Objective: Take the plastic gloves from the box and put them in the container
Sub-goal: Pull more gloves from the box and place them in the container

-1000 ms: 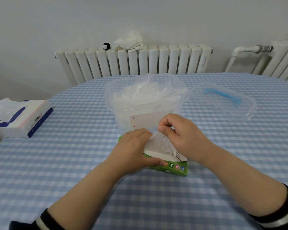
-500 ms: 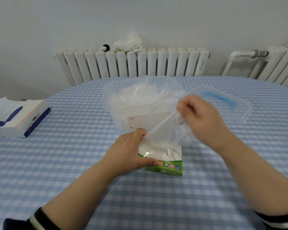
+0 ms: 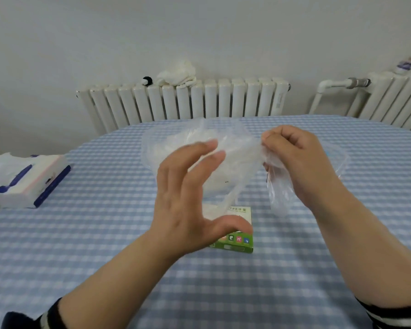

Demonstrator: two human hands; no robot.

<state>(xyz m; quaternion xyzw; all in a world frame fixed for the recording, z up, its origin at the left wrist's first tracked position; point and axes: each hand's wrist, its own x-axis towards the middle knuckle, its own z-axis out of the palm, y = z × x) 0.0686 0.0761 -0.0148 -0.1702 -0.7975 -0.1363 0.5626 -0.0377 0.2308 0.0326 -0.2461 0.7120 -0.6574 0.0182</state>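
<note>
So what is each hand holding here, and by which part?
The right hand pinches a plastic glove at its top edge, the rest hanging down. The left hand is open and holds nothing.

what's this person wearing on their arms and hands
Nothing on the hands: the left hand and right hand are bare, with no gloves, rings or watch showing. Both forearms are uncovered. A dark sleeve with white stripes is pushed up each arm, the left sleeve and the right sleeve.
</note>
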